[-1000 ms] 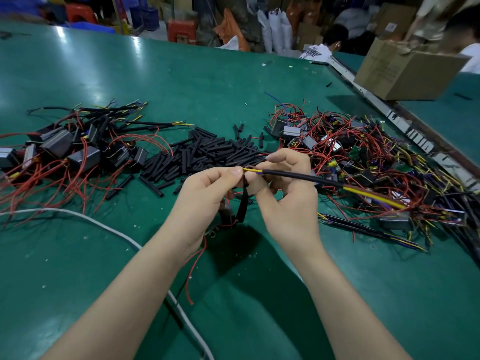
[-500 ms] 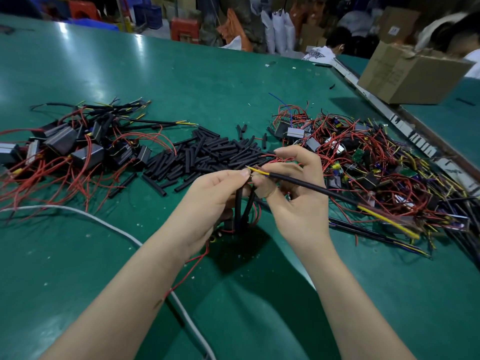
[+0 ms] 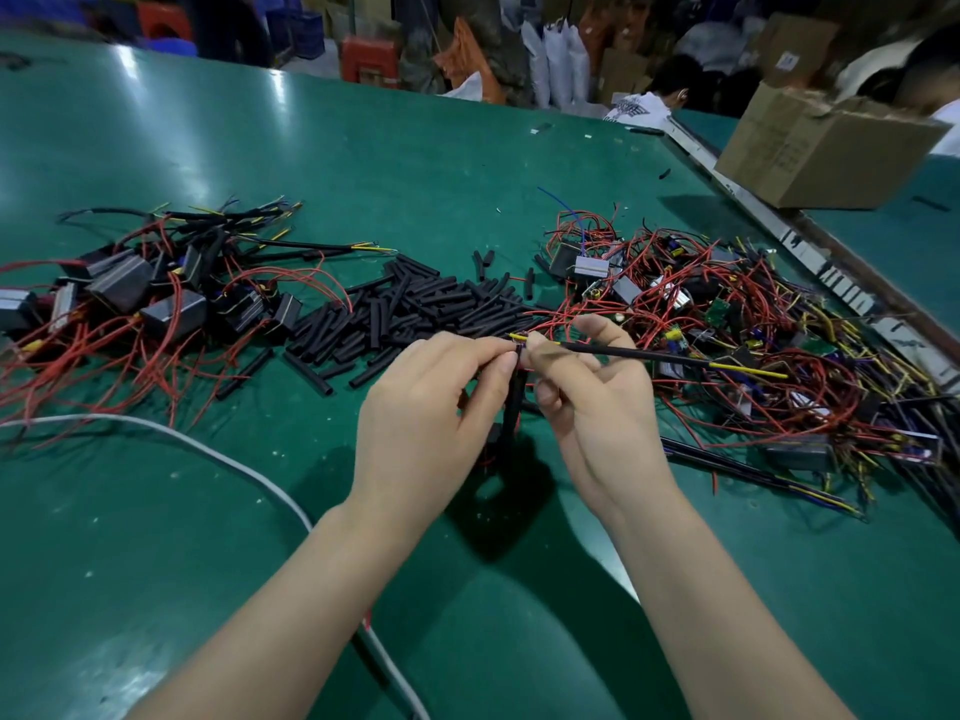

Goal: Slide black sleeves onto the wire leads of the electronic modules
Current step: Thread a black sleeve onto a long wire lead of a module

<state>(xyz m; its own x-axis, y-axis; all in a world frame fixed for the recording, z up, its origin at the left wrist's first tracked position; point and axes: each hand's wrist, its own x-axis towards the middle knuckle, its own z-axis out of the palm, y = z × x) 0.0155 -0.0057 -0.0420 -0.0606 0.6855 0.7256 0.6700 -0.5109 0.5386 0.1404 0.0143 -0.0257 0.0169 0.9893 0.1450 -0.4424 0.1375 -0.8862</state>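
A: While both forearms reach in from the bottom edge, where do the hands meet?

B: Over the green table (image 3: 363,163), abt mid-frame, fingertips touching. Left hand (image 3: 415,418) is back-up, knuckles twd the camera, thumb & forefinger pinched on the end of a yellow lead (image 3: 519,337). Right hand (image 3: 597,407) is turned palm-left, thumb & forefinger pinching the same lead just beside the left's tips; its other fingers are curled loosely, forefinger arched above.

A: And the sleeve?

B: Black sleeve (image 3: 634,353) sits on the lead, running right & slightly down from the right hand's pinch. Yellow wire shows at both ends, a short bit at the left tips, a longer bit past the sleeve's far end over the right pile.

A: Anything else in hand?

B: Dark leads hang down btwn the two hands twd a dark module below; can't tell exactly which hand carries them, it's shadowed.

A: Stock on the table?

B: Loose sleeves (image 3: 415,309) heaped just beyond the hands. Modules w/ sleeved leads (image 3: 156,293) lie well to the left, red wires sprawling. Unsleeved modules (image 3: 727,324) in a red/yellow tangle to the right, near the right hand. White cable (image 3: 208,444) curves under the left forearm. Cardboard box (image 3: 821,148) far right, on the next table.
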